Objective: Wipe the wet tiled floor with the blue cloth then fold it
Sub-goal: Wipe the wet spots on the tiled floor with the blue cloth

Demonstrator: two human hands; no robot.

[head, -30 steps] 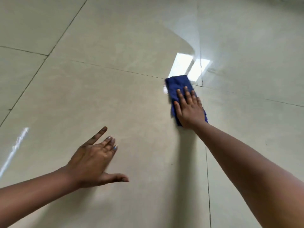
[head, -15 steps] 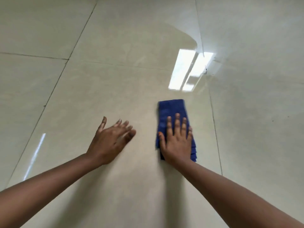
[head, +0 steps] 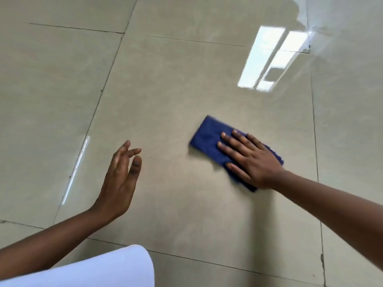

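Tiled floor [head: 170, 83]: beige glossy tiles with dark grout lines, showing a bright window reflection [head: 271, 61] at upper right. White garment [head: 116, 268]: occupies the lower left corner. Blue cloth [head: 209, 137]: folded into a strip, lying flat on the floor right of centre. Right hand [head: 250, 160]: flat on the cloth's near half, fingers straight and spread, pressing down. Left hand [head: 120, 181]: well apart from the cloth, fingers relaxed, holding nothing.

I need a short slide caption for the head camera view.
Right hand presses a folded blue cloth flat on the glossy tiled floor; left hand is open.
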